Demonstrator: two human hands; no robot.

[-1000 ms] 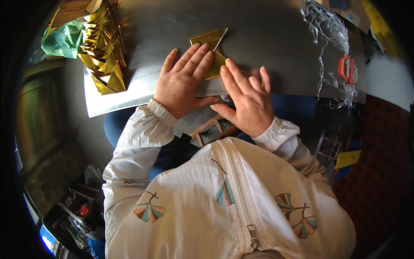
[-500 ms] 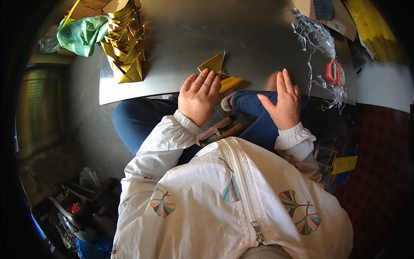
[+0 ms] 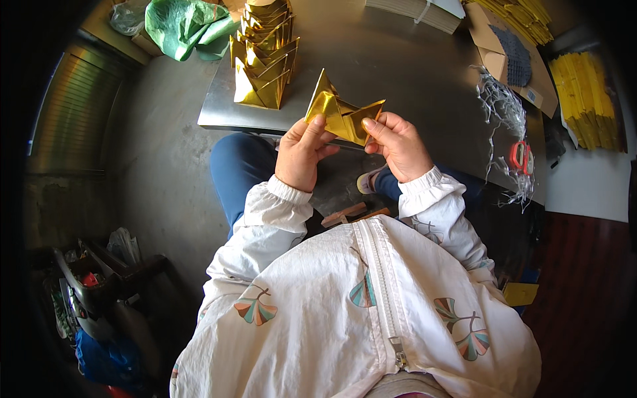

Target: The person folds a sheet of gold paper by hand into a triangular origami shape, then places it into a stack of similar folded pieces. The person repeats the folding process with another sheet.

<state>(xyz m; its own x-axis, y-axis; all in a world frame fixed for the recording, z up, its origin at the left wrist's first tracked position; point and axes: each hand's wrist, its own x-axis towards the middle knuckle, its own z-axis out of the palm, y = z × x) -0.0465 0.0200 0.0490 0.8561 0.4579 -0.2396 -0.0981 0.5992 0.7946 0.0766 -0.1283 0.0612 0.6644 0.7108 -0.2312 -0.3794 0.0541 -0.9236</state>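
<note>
Between my two hands is a folded gold foil paper piece point(image 3: 342, 118), raised at the near edge of the dark metal table point(image 3: 391, 73). Its one tall point stands up on the left and a shorter one on the right. My left hand point(image 3: 302, 149) pinches its left end with the thumb on the near face. The right end is gripped between thumb and fingers of my right hand point(image 3: 400, 144). Left of my hands, a row of similar folded gold pieces point(image 3: 264, 76) stands nested together on the table.
At the table's right lie white plastic strings point(image 3: 501, 109) and red-handled scissors point(image 3: 521, 158). Behind them are a cardboard box point(image 3: 491, 56) and a strapped paper stack point(image 3: 424, 13). Yellow bundles point(image 3: 587, 99) sit far right. A green plastic bag point(image 3: 186, 26) is at the back left.
The gold piece was lying on the table under my left hand, with my right hand spread apart from it. Now both hands hold it up. The view has shifted left.
</note>
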